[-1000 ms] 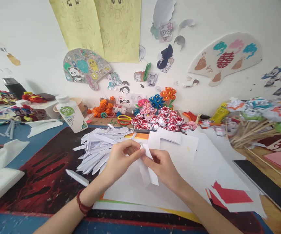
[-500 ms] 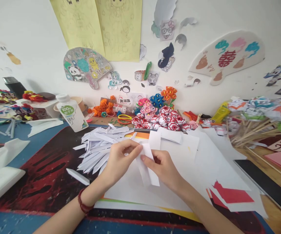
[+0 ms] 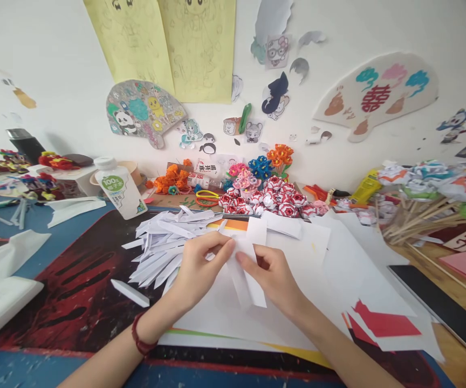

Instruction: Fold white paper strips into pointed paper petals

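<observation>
Between my two hands is a white paper strip [image 3: 254, 288], held above a stack of white paper sheets [image 3: 297, 323]. My left hand [image 3: 200, 264] pinches its upper left edge between thumb and fingers. From the other side, my right hand [image 3: 271, 275] grips the strip with the thumb on top and the fingers curled behind it. The strip looks folded lengthwise, with a second layer hanging at its left. Just left of my left hand lies a heap of folded white paper strips [image 3: 158, 250]. One folded strip [image 3: 130, 292] rests apart on the dark red mat.
A white bottle [image 3: 120, 188] stands at the back left. Red-and-white paper flowers [image 3: 279, 199] line the wall side. Red paper scraps [image 3: 386, 320] and a black phone [image 3: 439, 307] lie at right, below wooden sticks [image 3: 411, 221]. A white case [image 3: 6, 304] is at left.
Both hands keep their hold on the strip and have barely moved. My right thumb has shifted very slightly. The heap and the things around it look the same.
</observation>
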Demonstrator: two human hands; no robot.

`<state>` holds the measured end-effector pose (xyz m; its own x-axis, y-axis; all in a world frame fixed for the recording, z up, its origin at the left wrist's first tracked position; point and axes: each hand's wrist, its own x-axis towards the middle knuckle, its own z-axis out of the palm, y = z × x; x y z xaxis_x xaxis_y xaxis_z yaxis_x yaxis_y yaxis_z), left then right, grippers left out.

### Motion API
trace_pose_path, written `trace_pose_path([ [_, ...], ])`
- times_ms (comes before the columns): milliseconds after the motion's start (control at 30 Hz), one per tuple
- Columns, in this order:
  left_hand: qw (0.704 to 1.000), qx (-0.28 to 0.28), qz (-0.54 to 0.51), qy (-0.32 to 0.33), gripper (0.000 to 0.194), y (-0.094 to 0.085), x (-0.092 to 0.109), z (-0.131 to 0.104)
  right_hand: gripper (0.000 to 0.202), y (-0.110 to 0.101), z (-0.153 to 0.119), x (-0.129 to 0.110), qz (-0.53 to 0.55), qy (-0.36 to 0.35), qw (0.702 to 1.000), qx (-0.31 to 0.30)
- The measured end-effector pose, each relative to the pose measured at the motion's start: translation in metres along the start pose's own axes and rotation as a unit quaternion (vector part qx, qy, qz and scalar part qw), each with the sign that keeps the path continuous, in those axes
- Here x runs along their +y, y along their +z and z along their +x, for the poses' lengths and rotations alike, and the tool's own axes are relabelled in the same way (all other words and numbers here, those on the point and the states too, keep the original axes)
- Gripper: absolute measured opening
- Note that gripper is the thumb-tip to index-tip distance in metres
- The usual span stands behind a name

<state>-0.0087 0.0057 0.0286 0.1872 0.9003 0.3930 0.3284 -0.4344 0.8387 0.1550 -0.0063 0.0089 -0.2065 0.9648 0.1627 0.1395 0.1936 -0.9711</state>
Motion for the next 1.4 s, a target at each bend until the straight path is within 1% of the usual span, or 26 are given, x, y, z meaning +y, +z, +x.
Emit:
trace_pose_path([
  [100,1.0,0.002,-0.014,-0.016,0.026,0.0002,-0.0002,0.0013,0.038,-0.0011,-0.0008,0.0006,-0.011,0.001,1.0,0.009],
  [200,0.999,-0.002,-0.027,-0.02,0.019,-0.0003,-0.0004,0.0013,0.039,-0.0014,-0.0017,-0.0006,-0.023,-0.006,1.0,0.016],
  [300,0.999,-0.008,-0.027,-0.02,0.017,-0.0008,-0.0006,0.0002,0.039,-0.0009,-0.0021,-0.0014,-0.037,-0.015,0.999,0.009],
  [367,0.999,-0.008,-0.026,-0.022,0.017,-0.0008,-0.0004,-0.0003,0.039,-0.0006,-0.002,-0.0012,-0.047,-0.015,0.999,0.004],
  [633,0.999,0.002,-0.034,-0.039,0.02,-0.0001,0.0017,0.0007,0.045,-0.001,0.0,0.0015,-0.085,-0.034,0.995,0.028],
  [900,0.998,-0.005,-0.038,-0.04,0.023,-0.0001,0.0006,0.0008,0.041,-0.0011,-0.0008,0.0013,-0.07,-0.028,0.997,0.018],
  [1033,0.999,-0.006,-0.015,-0.031,0.028,-0.0013,0.0002,0.0033,0.037,-0.0018,-0.0011,0.0003,-0.061,-0.015,0.998,0.011],
  [1233,0.996,-0.049,0.068,0.027,0.024,-0.0012,-0.0003,0.0015,0.04,-0.003,-0.0001,0.001,-0.068,-0.024,0.997,0.016],
  [1400,0.992,-0.079,0.099,0.027,0.021,0.0015,-0.0042,-0.0012,0.042,-0.0024,0.0013,0.0021,-0.071,-0.037,0.997,0.008],
])
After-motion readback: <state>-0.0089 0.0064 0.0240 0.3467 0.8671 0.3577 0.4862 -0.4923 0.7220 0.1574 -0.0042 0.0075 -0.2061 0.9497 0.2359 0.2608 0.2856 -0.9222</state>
